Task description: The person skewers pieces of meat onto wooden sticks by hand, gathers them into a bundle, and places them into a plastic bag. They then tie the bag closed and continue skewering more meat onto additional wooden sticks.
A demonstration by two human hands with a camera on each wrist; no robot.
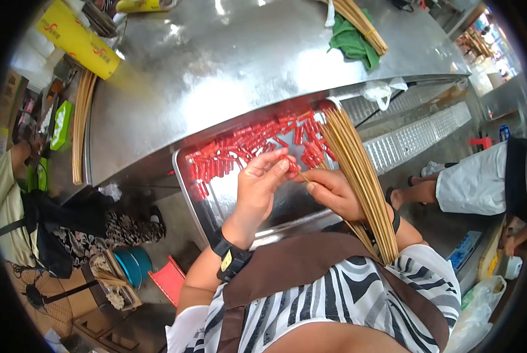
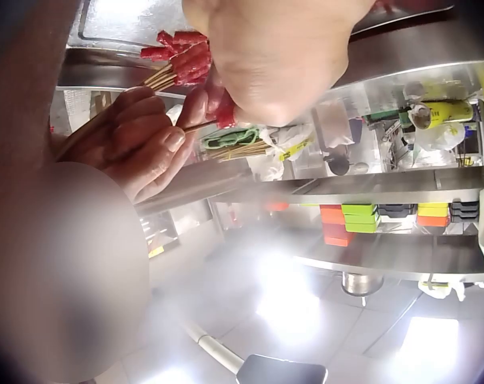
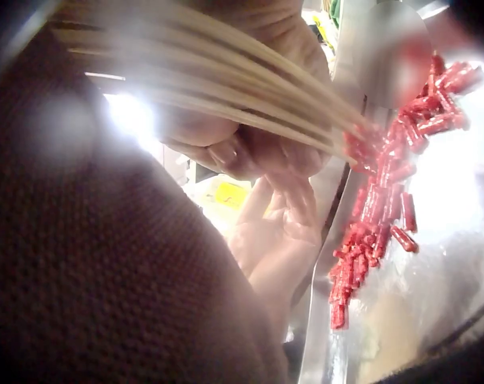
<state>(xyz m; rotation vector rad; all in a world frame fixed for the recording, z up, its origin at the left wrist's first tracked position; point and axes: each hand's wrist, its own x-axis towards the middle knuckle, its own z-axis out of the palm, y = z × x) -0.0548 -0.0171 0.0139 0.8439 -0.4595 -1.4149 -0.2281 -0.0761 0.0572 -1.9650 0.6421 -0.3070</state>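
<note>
In the head view my left hand (image 1: 259, 187), with a dark band at its wrist, pinches a small red piece of what looks like meat (image 1: 292, 167) between thumb and fingers. My right hand (image 1: 338, 193) grips a thin wooden skewer (image 1: 302, 175), its tip at that red piece. A thick bundle of skewers (image 1: 360, 170) runs along the right hand and forearm. The left wrist view shows several skewers (image 2: 160, 78) with red pieces on their ends beside the right hand. Below both hands lies a metal tray (image 1: 187, 197) with many red pieces (image 1: 240, 143) along its far side.
A steel table (image 1: 175, 65) stands beyond the tray. On it are a green cloth (image 1: 358, 44) with more skewers (image 1: 363, 23) and a yellow roll (image 1: 78, 38) at left. Another person's legs in white shorts (image 1: 472, 182) are at right. A teal bucket (image 1: 133, 265) stands lower left.
</note>
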